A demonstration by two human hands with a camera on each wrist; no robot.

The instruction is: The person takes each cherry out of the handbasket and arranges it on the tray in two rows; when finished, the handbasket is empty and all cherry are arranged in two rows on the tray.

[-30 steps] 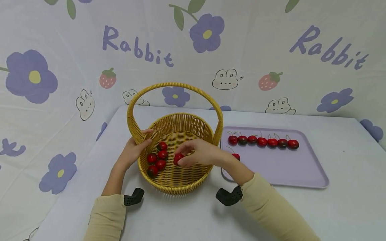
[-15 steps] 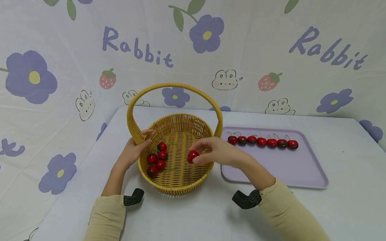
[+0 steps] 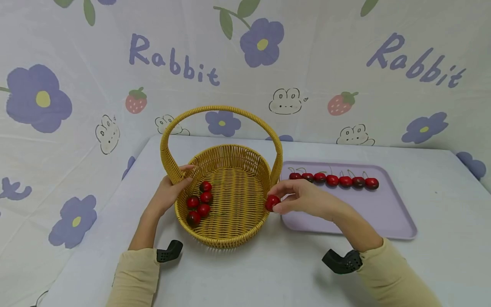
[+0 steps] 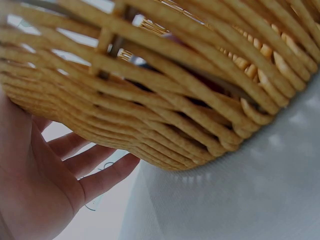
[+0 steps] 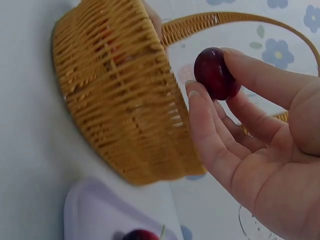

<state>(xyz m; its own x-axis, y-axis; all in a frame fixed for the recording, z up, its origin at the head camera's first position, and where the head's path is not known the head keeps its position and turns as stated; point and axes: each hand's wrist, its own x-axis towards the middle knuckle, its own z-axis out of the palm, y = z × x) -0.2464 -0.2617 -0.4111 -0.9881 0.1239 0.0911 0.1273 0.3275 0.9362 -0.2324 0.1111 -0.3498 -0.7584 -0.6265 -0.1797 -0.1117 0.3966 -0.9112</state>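
A yellow wicker basket point(image 3: 238, 238) with a tall arched handle stands in the middle of the table. Several red cherries point(image 3: 203, 209) lie together in its left half. At the left rim, by the foot of the handle, my left hand point(image 3: 168, 192) holds the basket; in the left wrist view its fingers point(image 4: 107, 175) rest against the woven outer wall. Thumb and fingertips of my right hand point(image 3: 303, 198) pinch one dark red cherry point(image 5: 216, 74) at the basket's right rim, raised off the table. That hand partly covers the tray's left side.
A pale purple tray point(image 3: 368, 217) lies right of the basket. Several stemmed cherries point(image 3: 345, 181) form a row along its far side. Behind the table hangs a white cloth point(image 3: 245, 94) printed with flowers and rabbits.
My right hand has moved right with the pinched cherry, from over the basket's inside to its right rim. My left hand and the basket have stayed in place.
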